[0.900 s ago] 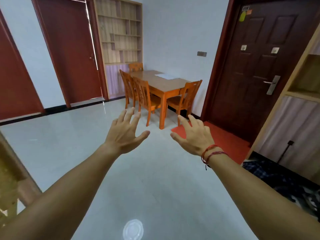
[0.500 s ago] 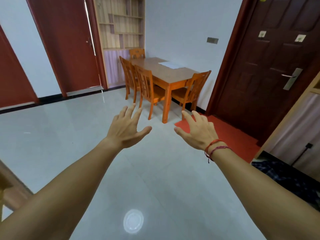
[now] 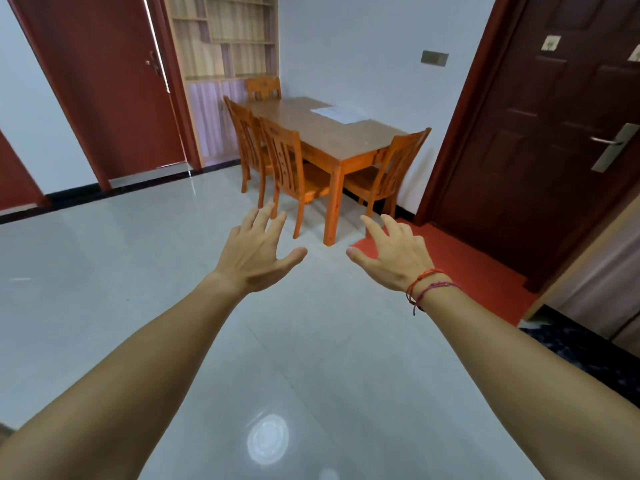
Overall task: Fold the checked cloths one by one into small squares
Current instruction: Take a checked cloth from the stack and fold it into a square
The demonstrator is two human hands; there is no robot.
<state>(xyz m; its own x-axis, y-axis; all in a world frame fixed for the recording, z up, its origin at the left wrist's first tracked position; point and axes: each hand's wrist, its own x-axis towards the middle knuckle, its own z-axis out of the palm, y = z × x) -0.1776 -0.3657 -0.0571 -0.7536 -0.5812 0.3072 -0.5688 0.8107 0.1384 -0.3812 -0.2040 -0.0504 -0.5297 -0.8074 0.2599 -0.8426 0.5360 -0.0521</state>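
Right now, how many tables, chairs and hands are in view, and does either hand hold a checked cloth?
Table: 1
Chairs: 4
Hands: 2, the left hand and the right hand; both are spread in the air and hold no cloth
Total: 7

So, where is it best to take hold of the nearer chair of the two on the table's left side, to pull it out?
Take the chair by the top rail of its backrest, coming from the floor side. The back stands upright and faces the room, while the seat is partly under the table.
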